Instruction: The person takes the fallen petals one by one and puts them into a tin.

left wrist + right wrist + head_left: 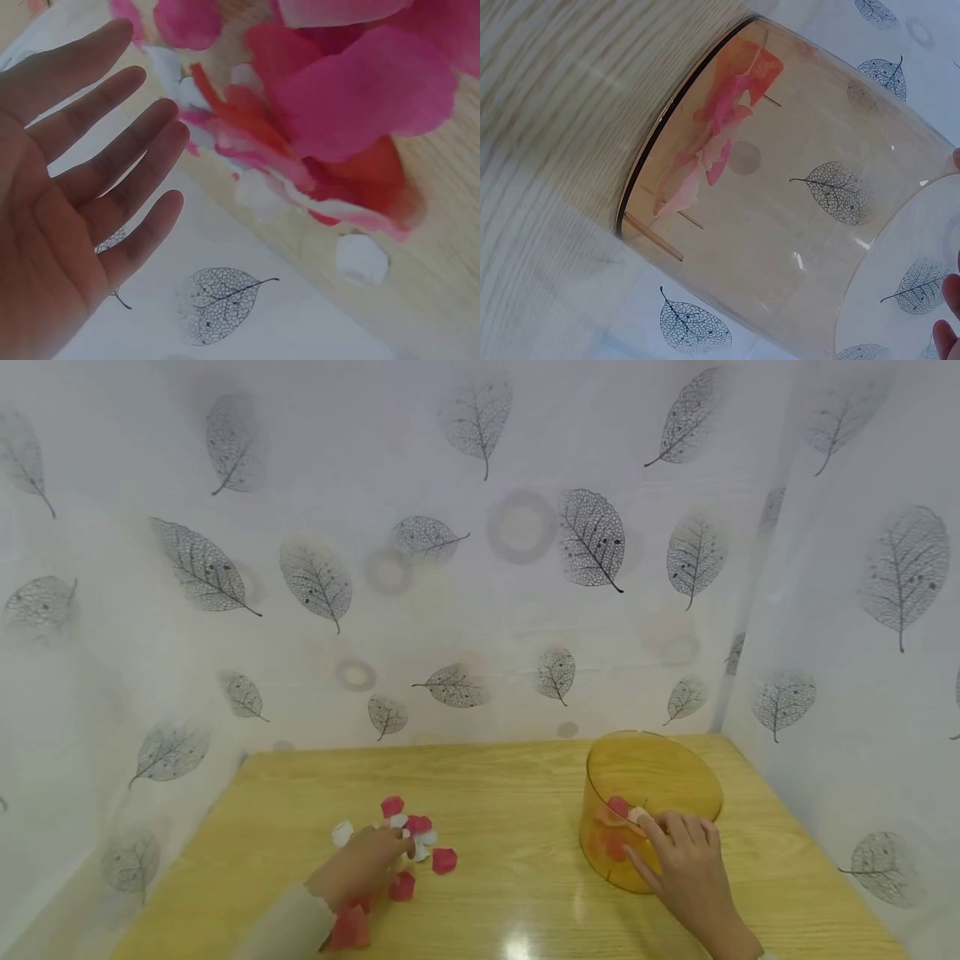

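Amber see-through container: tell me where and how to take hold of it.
Probably best to grip the container by its left side wall, coming from the left with the palm curved round it. It stands upright, its wall is rounded, and that side looks free, while the right hand is at the near right. Keep it upright: petals lie inside.

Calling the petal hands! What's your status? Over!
Left hand at loose petals. Right hand at rim of tinted container. More petals inside. No obstacle visible. Over.
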Motion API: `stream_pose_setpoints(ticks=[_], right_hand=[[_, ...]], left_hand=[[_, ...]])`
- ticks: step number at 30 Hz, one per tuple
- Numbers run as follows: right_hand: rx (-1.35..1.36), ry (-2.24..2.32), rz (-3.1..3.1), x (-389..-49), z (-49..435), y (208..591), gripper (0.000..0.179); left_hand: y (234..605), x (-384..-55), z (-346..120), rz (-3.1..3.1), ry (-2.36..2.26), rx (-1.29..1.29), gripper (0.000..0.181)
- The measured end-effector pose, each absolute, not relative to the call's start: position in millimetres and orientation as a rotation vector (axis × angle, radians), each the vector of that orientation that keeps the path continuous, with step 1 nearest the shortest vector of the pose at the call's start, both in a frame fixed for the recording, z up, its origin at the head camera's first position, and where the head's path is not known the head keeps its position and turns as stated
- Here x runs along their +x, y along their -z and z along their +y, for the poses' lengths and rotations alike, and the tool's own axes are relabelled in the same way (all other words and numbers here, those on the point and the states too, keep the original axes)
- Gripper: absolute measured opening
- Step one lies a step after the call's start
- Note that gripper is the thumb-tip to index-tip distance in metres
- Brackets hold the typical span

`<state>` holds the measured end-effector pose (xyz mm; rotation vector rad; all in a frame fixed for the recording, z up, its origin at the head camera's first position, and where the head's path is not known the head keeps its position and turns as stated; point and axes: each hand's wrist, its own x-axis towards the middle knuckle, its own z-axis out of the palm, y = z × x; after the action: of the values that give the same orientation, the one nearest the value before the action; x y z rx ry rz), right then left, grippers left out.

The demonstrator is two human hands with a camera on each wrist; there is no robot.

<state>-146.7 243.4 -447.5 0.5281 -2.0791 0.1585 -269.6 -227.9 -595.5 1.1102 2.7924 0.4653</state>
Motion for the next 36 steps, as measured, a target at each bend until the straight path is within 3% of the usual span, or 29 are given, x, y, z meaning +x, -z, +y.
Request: stream_pose_setpoints(ticks=[2, 4, 6, 15, 24, 36], right_hand=[[0.527, -0.158, -2.079, -147, 243, 447, 0.061], [0.529, -0.159, -2.079, -147, 243, 447, 0.061], [0.527, -0.158, -2.076, -147, 244, 447, 0.061], [0.534, -0.158, -2.082, -146, 243, 447, 0.061], [0.523, -0.156, -2.092, -146, 245, 447, 0.061], [0.522, -0.162, -2.088, -147, 245, 449, 0.060]], left_hand=[[521, -240, -200, 2.856, -0.229, 1.029, 0.015], [471, -214, -183, 2.856, -0.203, 1.016, 0.014], [451, -201, -175, 2.841, -0.195, 0.975, 0.013], [469, -208, -181, 2.828, -0.251, 0.993, 0.013], [459, -220, -163, 2.884, -0.258, 0.990, 0.004], [474, -230, -135, 2.842, -0.008, 1.244, 0.026]])
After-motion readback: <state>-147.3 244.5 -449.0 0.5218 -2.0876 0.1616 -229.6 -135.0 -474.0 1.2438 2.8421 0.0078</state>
